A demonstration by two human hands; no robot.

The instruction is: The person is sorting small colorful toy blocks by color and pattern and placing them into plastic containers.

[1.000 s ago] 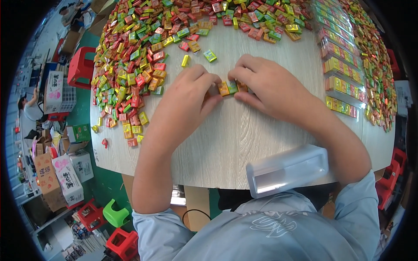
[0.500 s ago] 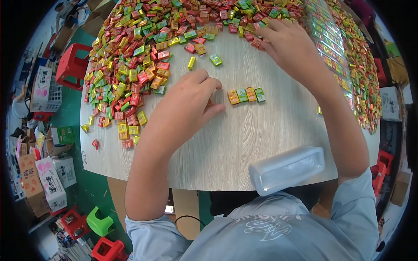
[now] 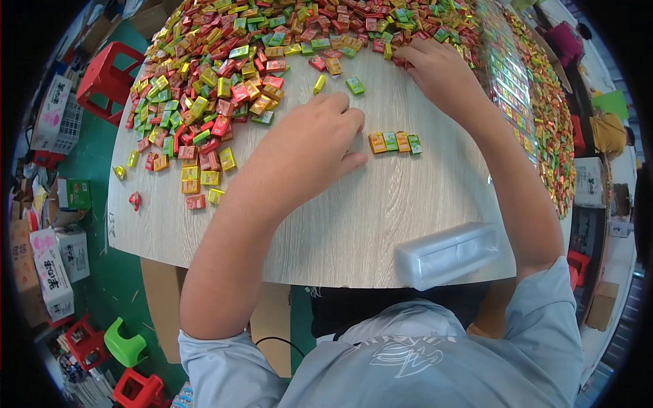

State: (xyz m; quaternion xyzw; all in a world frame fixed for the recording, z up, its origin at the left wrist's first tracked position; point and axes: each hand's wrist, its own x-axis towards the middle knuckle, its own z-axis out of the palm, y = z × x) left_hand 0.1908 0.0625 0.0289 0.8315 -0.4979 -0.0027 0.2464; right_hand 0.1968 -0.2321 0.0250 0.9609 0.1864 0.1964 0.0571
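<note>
Over the middle of the table, my left hand (image 3: pixel 316 146) is curled, its thumb and fingers drawn together; whatever they hold is hidden beneath the hand. To its right lies a short row of small candy-sized boxes (image 3: pixel 396 142), orange and green by turns, side by side. Farther off, at the near edge of the heap of small boxes (image 3: pixel 224 88), the bent fingers of my right hand (image 3: pixel 435 71) close on a small red box (image 3: pixel 401 63), which is partly covered. A loose green box (image 3: pixel 355 85) and a yellow box (image 3: pixel 320 84) lie beyond my left hand.
A clear plastic container (image 3: pixel 449 255) lies by the table's near edge. Clear-wrapped trays of small boxes (image 3: pixel 507 88) stretch along the right, with another heap (image 3: pixel 549 129) beyond. Red stools (image 3: pixel 109 78) and cartons (image 3: pixel 51 265) stand on the floor at the left.
The whole view has shifted a little. The orange-red piece seen at my left fingers is now hidden. My right hand stays at the heap's edge, and the row of boxes looks the same.
</note>
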